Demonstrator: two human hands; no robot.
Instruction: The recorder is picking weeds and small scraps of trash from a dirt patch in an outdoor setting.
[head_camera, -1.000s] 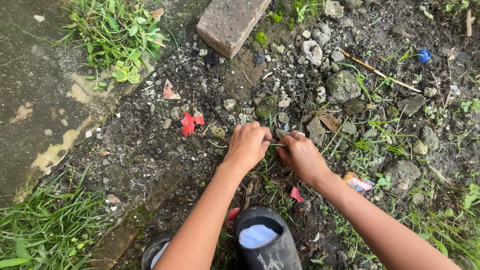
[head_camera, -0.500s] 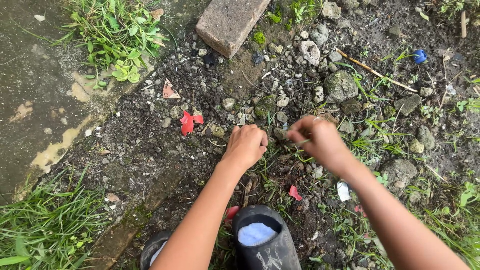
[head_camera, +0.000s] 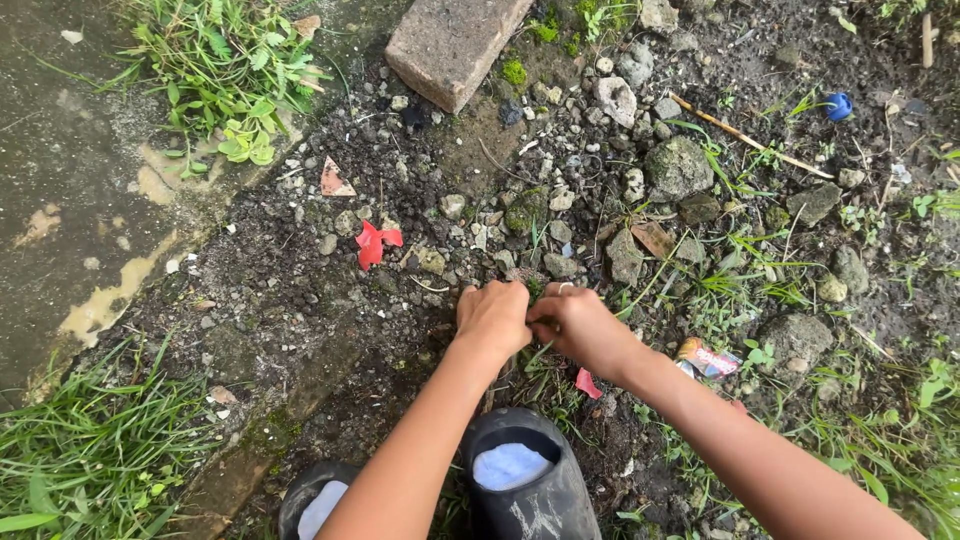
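Observation:
My left hand (head_camera: 492, 318) and my right hand (head_camera: 580, 326) are pressed together low on the dark, stony soil. Both have their fingers closed around a small green weed (head_camera: 535, 291), whose blades show just between the knuckles. There is a ring on a finger of my right hand. Thin grass blades (head_camera: 545, 375) grow under and behind the hands. My black rubber boots (head_camera: 520, 490) stand directly below my forearms.
A brick (head_camera: 455, 40) lies at the top, with mossy stones (head_camera: 680, 165) and a stick (head_camera: 750, 140) to its right. Red plastic scraps (head_camera: 372, 243), a snack wrapper (head_camera: 705, 358) and a blue cap (head_camera: 838, 105) litter the soil. Wet concrete (head_camera: 60, 150) and grass (head_camera: 90, 440) lie left.
My right hand lifted up and to the right half a second ago, then came back down beside my left hand. My left hand slid slightly lower and stayed closed on the ground.

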